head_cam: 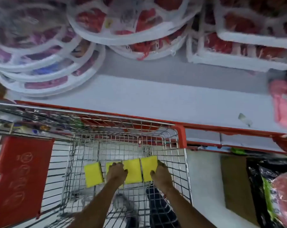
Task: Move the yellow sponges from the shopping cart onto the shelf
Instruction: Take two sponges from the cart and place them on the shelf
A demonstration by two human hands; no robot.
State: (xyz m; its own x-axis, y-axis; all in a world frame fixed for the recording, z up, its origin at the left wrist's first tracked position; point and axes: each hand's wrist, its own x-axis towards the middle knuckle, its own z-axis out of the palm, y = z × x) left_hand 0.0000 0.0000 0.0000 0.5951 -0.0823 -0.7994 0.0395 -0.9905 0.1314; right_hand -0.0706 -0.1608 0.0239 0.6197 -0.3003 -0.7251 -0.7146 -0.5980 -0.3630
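Note:
Several yellow sponges lie in a row on the wire floor of the shopping cart (180, 162). The leftmost sponge (93, 176) lies free. My left hand (116, 172) is down in the cart, with its fingers curled over the second sponge (108, 166), which it mostly hides. Its thumb rests on the third sponge (133, 171). My right hand (161, 176) grips the rightmost sponge (148, 167) at its right edge. The pale shelf (156, 99) with a red front edge runs just beyond the cart.
Round white mesh-wrapped packs (45, 66) and square ones (238, 51) fill the back of the shelf. A pink pack (284, 106) lies at its right end. A red child-seat flap (22, 175) hangs at the cart's left. Packaged goods (278, 195) sit on the floor at right.

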